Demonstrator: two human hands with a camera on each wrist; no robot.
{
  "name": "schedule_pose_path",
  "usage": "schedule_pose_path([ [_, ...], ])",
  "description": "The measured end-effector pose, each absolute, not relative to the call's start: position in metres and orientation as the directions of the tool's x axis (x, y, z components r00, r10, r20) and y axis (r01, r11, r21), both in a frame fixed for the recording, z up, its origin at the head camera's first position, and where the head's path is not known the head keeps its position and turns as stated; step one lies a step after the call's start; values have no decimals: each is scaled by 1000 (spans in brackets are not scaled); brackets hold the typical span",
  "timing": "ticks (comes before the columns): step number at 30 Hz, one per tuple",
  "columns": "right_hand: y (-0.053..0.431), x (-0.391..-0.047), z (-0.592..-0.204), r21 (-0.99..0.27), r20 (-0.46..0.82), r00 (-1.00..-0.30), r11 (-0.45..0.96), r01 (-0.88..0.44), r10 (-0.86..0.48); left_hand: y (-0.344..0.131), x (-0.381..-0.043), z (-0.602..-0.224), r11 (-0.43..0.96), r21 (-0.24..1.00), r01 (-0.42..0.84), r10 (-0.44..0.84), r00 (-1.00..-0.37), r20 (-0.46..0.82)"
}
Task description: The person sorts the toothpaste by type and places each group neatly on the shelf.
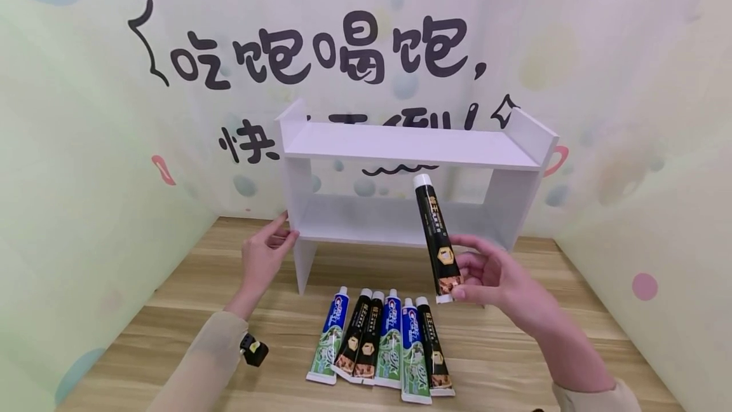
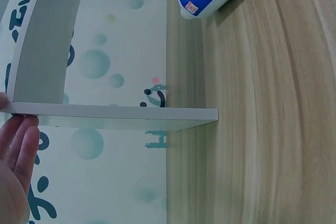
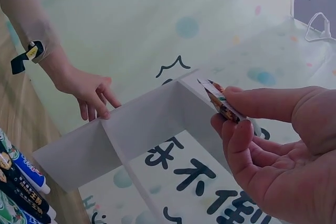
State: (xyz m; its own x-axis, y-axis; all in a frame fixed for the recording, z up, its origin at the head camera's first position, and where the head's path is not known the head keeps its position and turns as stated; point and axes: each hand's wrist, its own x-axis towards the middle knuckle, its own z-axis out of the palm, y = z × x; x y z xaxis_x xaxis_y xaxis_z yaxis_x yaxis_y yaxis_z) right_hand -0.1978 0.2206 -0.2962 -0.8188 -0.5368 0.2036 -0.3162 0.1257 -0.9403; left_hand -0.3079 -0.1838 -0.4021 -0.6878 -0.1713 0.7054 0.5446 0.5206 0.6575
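Pale walls (image 1: 600,81) with coloured dots (image 1: 645,287) and black lettering (image 1: 363,49) surround a wood-grain surface (image 1: 503,361).

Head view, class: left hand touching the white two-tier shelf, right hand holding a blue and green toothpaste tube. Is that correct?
Wrong colour: the head view shows the right hand holding a black, white-capped toothpaste tube. The left hand does touch the white shelf.

Black toothpaste tube (image 1: 436,240), cap (image 1: 422,180) up, tilted in right hand (image 1: 487,274), near white shelf (image 1: 412,144)
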Motion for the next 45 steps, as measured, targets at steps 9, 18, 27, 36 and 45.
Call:
schedule_pose_path([
  [9,209,-209,-268,-924,232,-862,176,-341,-450,-183,-308,-403,522,655,547,-178,-681,710],
  [18,199,-222,-237,-908,222,-896,254,-334,-385,-183,-310,-404,525,653,545,-183,-677,713],
  [27,183,-243,-204,-907,305,-886,177,-382,-350,-183,-310,-404,541,647,538,-190,-671,717],
  [36,166,-269,-174,-910,314,-898,172,-377,-310,-182,-309,-402,522,650,552,-180,-674,717],
  [45,142,-293,-159,-917,316,-900,145,-371,-300,-183,-311,-403,525,651,548,-183,-674,715],
])
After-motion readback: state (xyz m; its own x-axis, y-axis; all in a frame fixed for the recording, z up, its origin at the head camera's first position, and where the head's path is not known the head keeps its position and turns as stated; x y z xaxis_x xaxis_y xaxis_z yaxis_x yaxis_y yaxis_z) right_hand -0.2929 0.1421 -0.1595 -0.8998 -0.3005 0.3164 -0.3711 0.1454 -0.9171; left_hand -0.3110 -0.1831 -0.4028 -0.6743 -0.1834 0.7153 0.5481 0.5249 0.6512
